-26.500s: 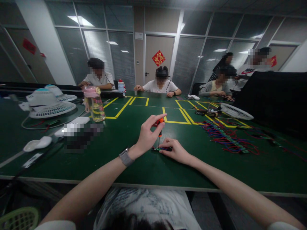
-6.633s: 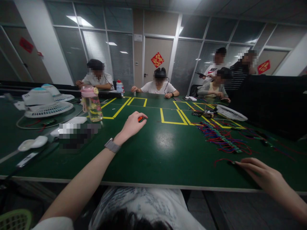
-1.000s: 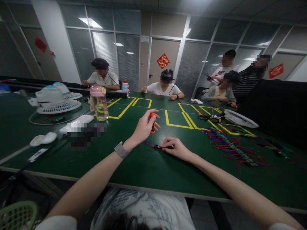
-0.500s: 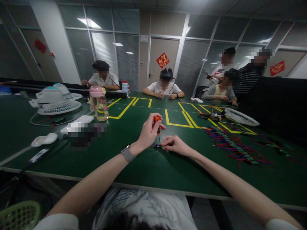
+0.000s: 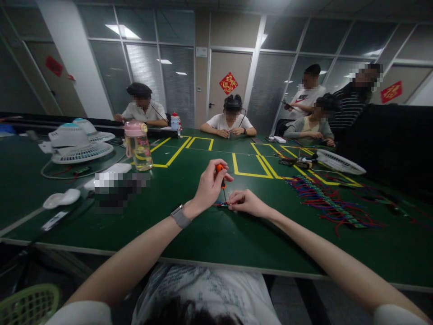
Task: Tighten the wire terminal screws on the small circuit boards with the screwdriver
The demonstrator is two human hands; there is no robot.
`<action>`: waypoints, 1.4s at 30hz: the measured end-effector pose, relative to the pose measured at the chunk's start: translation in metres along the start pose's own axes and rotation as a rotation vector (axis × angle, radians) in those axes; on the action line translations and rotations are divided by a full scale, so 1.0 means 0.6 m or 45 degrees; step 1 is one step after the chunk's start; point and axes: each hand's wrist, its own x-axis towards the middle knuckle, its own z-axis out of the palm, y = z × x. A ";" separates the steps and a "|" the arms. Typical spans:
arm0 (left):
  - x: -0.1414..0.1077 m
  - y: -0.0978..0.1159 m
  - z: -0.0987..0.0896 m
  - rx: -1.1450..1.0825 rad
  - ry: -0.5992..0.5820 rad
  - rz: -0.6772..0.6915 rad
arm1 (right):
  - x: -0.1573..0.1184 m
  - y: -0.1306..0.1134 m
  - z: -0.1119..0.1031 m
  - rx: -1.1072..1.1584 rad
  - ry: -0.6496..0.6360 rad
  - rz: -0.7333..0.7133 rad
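Note:
My left hand (image 5: pixel 209 187), with a watch on its wrist, grips an orange and black screwdriver (image 5: pixel 220 170) that stands nearly upright. The screwdriver's tip meets a small circuit board (image 5: pixel 222 205) with thin wires, which lies on the green table (image 5: pixel 189 243). At the board's right end, my right hand (image 5: pixel 248 203) pinches its edge or a red wire; the fingertips are too small to tell which. Further right lies a row of green boards (image 5: pixel 338 208) with many red and blue wires.
A pink-lidded bottle (image 5: pixel 138 146), white fans (image 5: pixel 76 144) and a white case (image 5: pixel 64 197) are on the left. Yellow tape marks the table ahead. A fan grille (image 5: pixel 341 161) lies at the right. Several people are across the table.
Both hands keep nearly the same place and hold. The view has shifted slightly, and the small board shows a little more clearly under the screwdriver tip.

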 end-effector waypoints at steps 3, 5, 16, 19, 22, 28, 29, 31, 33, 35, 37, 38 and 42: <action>0.000 -0.001 0.000 0.002 -0.001 0.000 | 0.000 0.000 0.001 -0.009 0.014 -0.012; 0.000 0.000 0.000 0.003 -0.009 0.000 | -0.001 -0.001 0.002 -0.005 0.013 -0.007; 0.003 0.001 0.001 0.021 -0.093 0.005 | 0.000 0.003 0.004 -0.067 0.024 -0.001; 0.007 0.007 -0.002 0.005 -0.148 0.022 | -0.004 0.002 0.010 -0.129 0.067 0.014; 0.011 0.012 -0.005 -0.007 -0.175 0.021 | -0.009 0.001 0.018 -0.237 0.145 0.000; 0.015 0.021 -0.008 0.282 -0.076 0.126 | -0.008 -0.005 0.035 -0.301 0.143 -0.077; 0.015 0.023 -0.008 0.322 -0.074 0.142 | -0.007 -0.008 0.037 -0.310 0.132 -0.092; 0.015 0.026 -0.010 0.342 -0.084 0.155 | -0.007 -0.012 0.041 -0.331 0.113 -0.117; 0.016 0.026 -0.012 0.259 -0.119 0.131 | -0.007 -0.015 0.043 -0.364 0.119 -0.128; 0.016 0.024 -0.013 0.097 -0.164 0.063 | -0.008 -0.015 0.043 -0.404 0.144 -0.126; 0.017 0.020 -0.015 -0.019 -0.170 -0.016 | -0.010 -0.013 0.042 -0.422 0.157 -0.119; 0.017 0.019 -0.016 -0.025 -0.151 -0.037 | -0.011 -0.012 0.042 -0.421 0.158 -0.117; 0.017 0.017 -0.020 0.197 -0.043 0.021 | -0.012 -0.011 0.040 -0.414 0.153 -0.127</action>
